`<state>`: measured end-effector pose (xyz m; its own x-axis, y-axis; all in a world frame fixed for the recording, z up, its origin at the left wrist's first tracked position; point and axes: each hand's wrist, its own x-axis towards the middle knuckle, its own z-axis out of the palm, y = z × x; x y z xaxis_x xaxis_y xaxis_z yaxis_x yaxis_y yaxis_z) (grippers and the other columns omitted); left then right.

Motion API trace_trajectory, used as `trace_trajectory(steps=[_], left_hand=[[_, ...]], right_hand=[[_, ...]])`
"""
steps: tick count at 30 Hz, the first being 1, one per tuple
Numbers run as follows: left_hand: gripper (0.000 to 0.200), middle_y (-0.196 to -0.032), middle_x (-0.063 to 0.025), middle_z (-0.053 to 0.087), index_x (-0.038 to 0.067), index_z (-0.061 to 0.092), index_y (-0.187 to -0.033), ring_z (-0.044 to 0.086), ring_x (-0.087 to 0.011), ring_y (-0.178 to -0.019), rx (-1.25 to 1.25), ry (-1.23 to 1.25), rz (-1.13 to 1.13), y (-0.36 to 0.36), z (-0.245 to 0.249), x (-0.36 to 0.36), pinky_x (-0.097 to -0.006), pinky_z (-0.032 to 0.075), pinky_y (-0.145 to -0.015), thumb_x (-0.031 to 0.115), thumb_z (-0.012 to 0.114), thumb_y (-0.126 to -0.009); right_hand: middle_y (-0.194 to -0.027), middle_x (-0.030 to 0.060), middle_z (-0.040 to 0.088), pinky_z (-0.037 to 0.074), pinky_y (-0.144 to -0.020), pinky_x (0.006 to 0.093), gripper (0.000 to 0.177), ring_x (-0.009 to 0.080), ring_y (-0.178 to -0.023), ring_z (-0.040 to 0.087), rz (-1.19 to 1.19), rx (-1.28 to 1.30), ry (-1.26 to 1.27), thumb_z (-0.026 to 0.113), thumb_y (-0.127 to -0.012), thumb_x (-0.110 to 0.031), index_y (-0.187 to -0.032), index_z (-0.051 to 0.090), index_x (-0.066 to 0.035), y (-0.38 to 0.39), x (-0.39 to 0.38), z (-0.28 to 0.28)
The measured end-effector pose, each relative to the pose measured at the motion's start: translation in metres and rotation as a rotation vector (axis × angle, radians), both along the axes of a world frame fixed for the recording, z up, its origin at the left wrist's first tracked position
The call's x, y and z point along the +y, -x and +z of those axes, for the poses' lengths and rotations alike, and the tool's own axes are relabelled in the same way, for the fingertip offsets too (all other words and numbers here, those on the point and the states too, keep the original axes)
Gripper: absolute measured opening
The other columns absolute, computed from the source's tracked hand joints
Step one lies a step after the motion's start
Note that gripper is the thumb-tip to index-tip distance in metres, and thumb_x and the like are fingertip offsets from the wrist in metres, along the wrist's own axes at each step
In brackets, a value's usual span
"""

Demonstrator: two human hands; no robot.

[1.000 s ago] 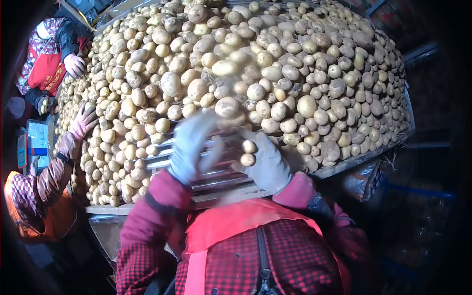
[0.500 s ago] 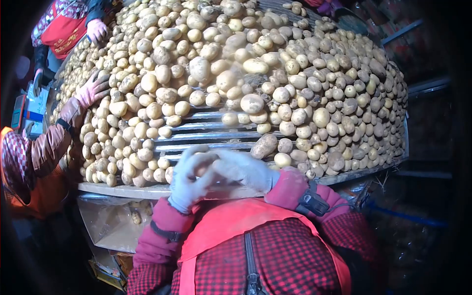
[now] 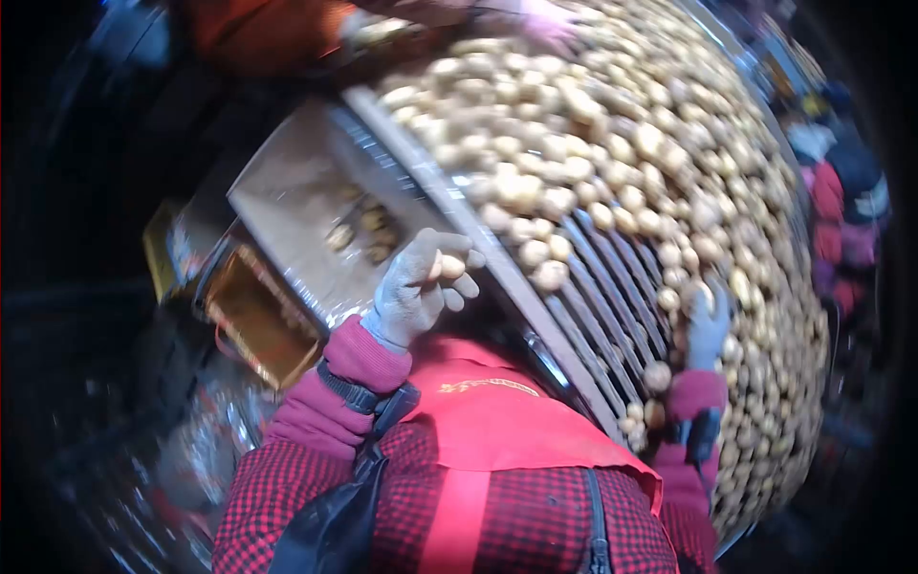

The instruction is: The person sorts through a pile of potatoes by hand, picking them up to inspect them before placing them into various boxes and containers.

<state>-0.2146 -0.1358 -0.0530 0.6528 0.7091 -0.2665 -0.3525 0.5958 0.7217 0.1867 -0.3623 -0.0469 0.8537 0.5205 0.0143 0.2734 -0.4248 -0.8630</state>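
My left hand point(image 3: 416, 285), in a grey-blue glove, is raised beside the table's edge near an open box. Its fingers curl around a small pale potato point(image 3: 450, 267). My right hand point(image 3: 708, 330), in the same kind of glove, reaches into the heap of potatoes point(image 3: 612, 143) at the right side of the metal slats point(image 3: 612, 306). Potatoes touch its fingers, but motion blur hides whether they grip one. A few loose potatoes lie near the right wrist.
Below the table edge point(image 3: 449, 196) sits a light-coloured box point(image 3: 277, 220) with several potatoes inside. A smaller brown box point(image 3: 263, 316) stands beside it. Another person's pink-gloved hand point(image 3: 550, 24) is at the heap's top edge. More people are at the far right.
My view has swung left towards the box. My hands, close together before, are now apart: the left beside the table edge with a small potato, the right out over the heap.
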Motion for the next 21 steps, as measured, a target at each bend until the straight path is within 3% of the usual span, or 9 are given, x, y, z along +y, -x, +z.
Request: trace_trajectory(steps=[3,4,7,8,9,12,15,19,21], left_hand=[[0.047,-0.109,-0.0161,0.069,0.0,0.059,-0.127,0.069,-0.02,-0.08,0.144,0.027,0.233,0.066,-0.011,-0.012,-0.0279,0.054,-0.064,0.041,0.045,-0.109],[0.04,-0.105,-0.0144,0.069,0.0,0.06,-0.125,0.067,-0.0177,-0.077,-0.046,0.264,0.369,0.083,-0.007,-0.016,-0.0262,0.053,-0.062,0.032,0.043,-0.108],[0.041,-0.108,-0.0125,0.072,0.007,0.064,-0.117,0.068,-0.018,-0.078,0.807,-0.441,0.56,0.145,-0.015,-0.035,-0.0296,0.054,-0.063,0.044,0.051,-0.106],[0.043,-0.109,-0.0124,0.072,0.007,0.065,-0.116,0.068,-0.0187,-0.078,0.648,-0.165,0.705,0.169,-0.019,-0.042,-0.0294,0.054,-0.062,0.047,0.049,-0.107],[0.046,-0.109,-0.0124,0.073,0.008,0.066,-0.114,0.069,-0.0194,-0.078,0.469,0.102,0.838,0.194,-0.023,-0.048,-0.0292,0.053,-0.061,0.049,0.048,-0.107],[0.06,-0.115,-0.0122,0.07,0.008,0.063,-0.121,0.068,-0.0214,-0.083,0.39,0.314,1.106,0.25,-0.045,-0.079,-0.0295,0.052,-0.064,0.064,0.049,-0.102],[0.065,-0.119,-0.0112,0.067,0.007,0.058,-0.129,0.067,-0.021,-0.087,0.355,0.421,1.204,0.269,-0.054,-0.102,-0.0289,0.051,-0.066,0.066,0.051,-0.1],[0.067,-0.118,-0.0101,0.065,0.007,0.055,-0.134,0.065,-0.0201,-0.088,0.343,0.445,1.208,0.268,-0.066,-0.119,-0.0275,0.05,-0.068,0.064,0.051,-0.101],[0.064,-0.12,-0.0103,0.065,0.01,0.054,-0.138,0.066,-0.0203,-0.089,0.343,0.476,1.23,0.27,-0.076,-0.123,-0.0285,0.05,-0.068,0.062,0.053,-0.101]], right_hand=[[-0.126,0.0115,0.066,0.055,-0.083,0.0309,0.043,0.0219,-0.105,0.065,0.105,0.468,-0.28,0.06,-0.104,-0.032,-0.136,0.061,-0.002,0.024,0.014,0.019],[-0.123,0.0114,0.068,0.056,-0.074,0.0286,0.045,0.0215,-0.099,0.067,0.053,0.601,-0.335,0.056,-0.105,-0.035,-0.137,0.06,-0.004,0.034,0.024,0.021],[-0.111,0.0077,0.071,0.05,-0.058,0.0258,0.043,0.0177,-0.079,0.064,0.018,0.735,-0.299,0.051,-0.106,-0.045,-0.126,0.063,-0.009,0.076,0.061,0.018],[-0.107,0.0065,0.072,0.047,-0.052,0.0249,0.044,0.0164,-0.072,0.062,0.046,0.761,-0.283,0.049,-0.106,-0.048,-0.123,0.064,-0.011,0.087,0.075,0.018],[-0.106,0.006,0.071,0.048,-0.052,0.0249,0.043,0.0159,-0.071,0.061,0.114,0.855,-0.315,0.049,-0.106,-0.048,-0.121,0.064,-0.011,0.1,0.084,0.02],[-0.106,0.0068,0.072,0.051,-0.053,0.0268,0.043,0.0167,-0.075,0.064,0.353,0.125,-0.15,0.048,-0.106,-0.046,-0.121,0.064,-0.01,0.098,0.09,-0.025],[-0.103,0.0098,0.071,0.058,-0.057,0.0315,0.045,0.0205,-0.079,0.069,0.215,0.616,-0.174,0.045,-0.108,-0.044,-0.126,0.064,-0.007,0.118,0.115,-0.005],[-0.112,0.0115,0.069,0.06,-0.075,0.035,0.041,0.0226,-0.092,0.069,0.58,0.33,-0.092,0.05,-0.106,-0.028,-0.137,0.055,-0.002,0.11,0.115,-0.02],[-0.121,0.0132,0.066,0.057,-0.09,0.0377,0.044,0.0242,-0.105,0.065,0.515,0.519,-0.17,0.055,-0.104,-0.019,-0.143,0.048,0.0,0.117,0.113,-0.022]])
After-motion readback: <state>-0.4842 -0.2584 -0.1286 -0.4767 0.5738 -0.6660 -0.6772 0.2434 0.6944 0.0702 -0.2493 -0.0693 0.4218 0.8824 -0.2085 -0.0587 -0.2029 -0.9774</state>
